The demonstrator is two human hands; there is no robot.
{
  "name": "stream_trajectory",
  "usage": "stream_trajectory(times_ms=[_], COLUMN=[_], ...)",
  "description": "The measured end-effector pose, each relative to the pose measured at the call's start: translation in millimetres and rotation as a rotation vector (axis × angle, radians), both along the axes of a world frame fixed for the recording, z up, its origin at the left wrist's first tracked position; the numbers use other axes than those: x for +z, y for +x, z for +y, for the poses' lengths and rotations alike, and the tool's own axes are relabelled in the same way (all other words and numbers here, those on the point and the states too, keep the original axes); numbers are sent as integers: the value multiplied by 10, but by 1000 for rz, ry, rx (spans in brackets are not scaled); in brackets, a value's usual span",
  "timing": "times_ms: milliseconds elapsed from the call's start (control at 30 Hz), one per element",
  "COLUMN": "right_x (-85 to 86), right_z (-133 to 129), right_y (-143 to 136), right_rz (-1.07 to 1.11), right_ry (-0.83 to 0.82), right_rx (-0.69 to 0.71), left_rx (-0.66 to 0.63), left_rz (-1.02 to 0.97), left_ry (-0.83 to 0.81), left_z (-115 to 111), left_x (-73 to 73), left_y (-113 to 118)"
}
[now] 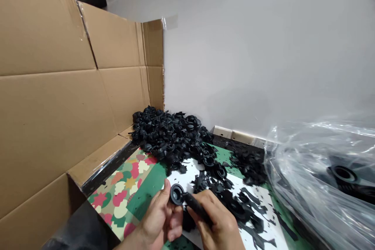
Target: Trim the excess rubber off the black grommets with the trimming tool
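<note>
- Left side: cardboard panels [52, 101].
- Far corner, between cardboard panels and wall [249, 47]: heaped rubber parts [172, 131].
- On the paper sheet [191, 167], beyond the right hand [216, 218]: trimmings [237, 207].
- Far right: plastic bag [293, 156], rubber parts inside.

The round black part [176, 194] looks like rubber or soft plastic, smooth with a dull sheen; the dark tool [199, 209] looks mostly matt. The heaped black pieces [172, 133] look rubbery and ribbed, the scraps [249, 166] ragged-edged. The bag [310, 160] is clear plastic — glossy and crinkled. Matt, creased brown cardboard [49, 113] carries shiny clear tape [170, 22]; the wall [249, 47] is smooth — matt paint, by its look. The patterned sheet [119, 192] resembles smooth printed paper.
</note>
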State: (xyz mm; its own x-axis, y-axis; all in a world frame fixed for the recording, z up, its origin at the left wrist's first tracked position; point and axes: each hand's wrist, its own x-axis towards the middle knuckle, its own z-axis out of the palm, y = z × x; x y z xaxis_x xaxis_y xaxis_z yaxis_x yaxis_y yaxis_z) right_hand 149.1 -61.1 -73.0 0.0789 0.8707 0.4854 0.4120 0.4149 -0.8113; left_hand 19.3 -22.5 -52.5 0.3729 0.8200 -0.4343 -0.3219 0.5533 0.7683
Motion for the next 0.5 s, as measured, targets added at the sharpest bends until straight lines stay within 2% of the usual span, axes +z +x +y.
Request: stream_trajectory(times_ms=[167, 300, 400, 500], right_x=[13, 100, 128, 71], right_z=[-3, 1, 17, 38], right_y=[78, 84, 32, -3], right_rz=[-559, -903, -983, -986], right_ry=[124, 343, 438, 467], right_rx=[-28, -57, -66, -98], left_rx=[5, 12, 19, -13], left_rz=[107, 167, 226, 251], left_ry=[19, 1, 13, 16], left_z=[-18, -19, -16, -19], left_x=[11, 38, 56, 70], left_y=[21, 34, 32, 26])
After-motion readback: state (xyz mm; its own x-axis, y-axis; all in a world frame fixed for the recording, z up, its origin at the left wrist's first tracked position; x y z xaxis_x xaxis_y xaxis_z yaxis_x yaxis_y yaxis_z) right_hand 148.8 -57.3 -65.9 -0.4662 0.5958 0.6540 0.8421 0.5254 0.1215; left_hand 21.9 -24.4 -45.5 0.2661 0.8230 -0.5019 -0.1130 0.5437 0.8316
